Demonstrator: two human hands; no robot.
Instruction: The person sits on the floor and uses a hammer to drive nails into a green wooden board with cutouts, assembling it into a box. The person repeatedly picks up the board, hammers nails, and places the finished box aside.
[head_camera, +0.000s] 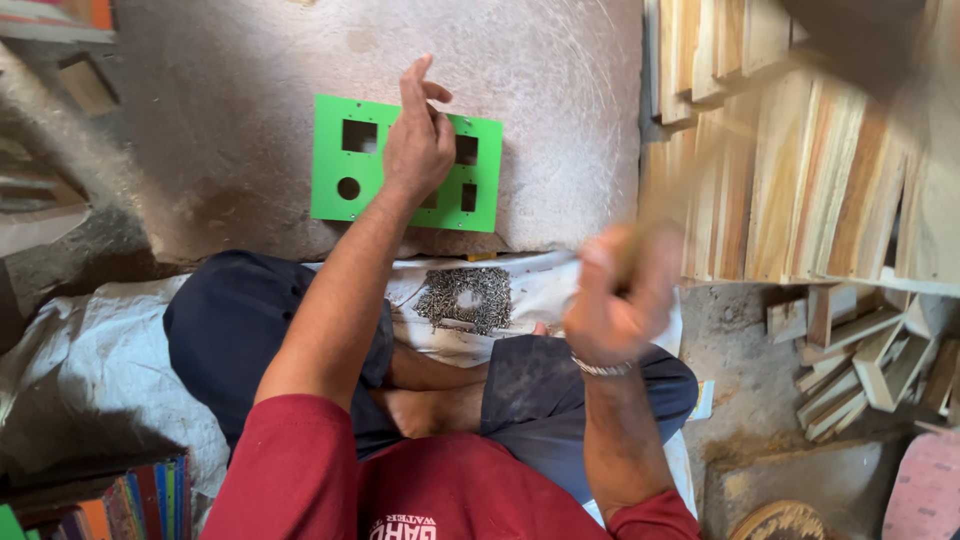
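The left hand (418, 140) rests on a green plate (335, 160) lying flat on the stone surface (230, 90), fingers (412, 78) loosely spread, gripping nothing. The right hand (615, 295), blurred, is closed round a wooden handle (665, 200). A heap of nails (465, 298) lies on cloth between the knees.

Your left hand (418, 140) rests on the cutout panel (335, 160) ahead; nail pile (465, 298) on cloth (545, 285) near your knees; wood strips (800, 180) right.

No packages, labels, signs or screens are visible.
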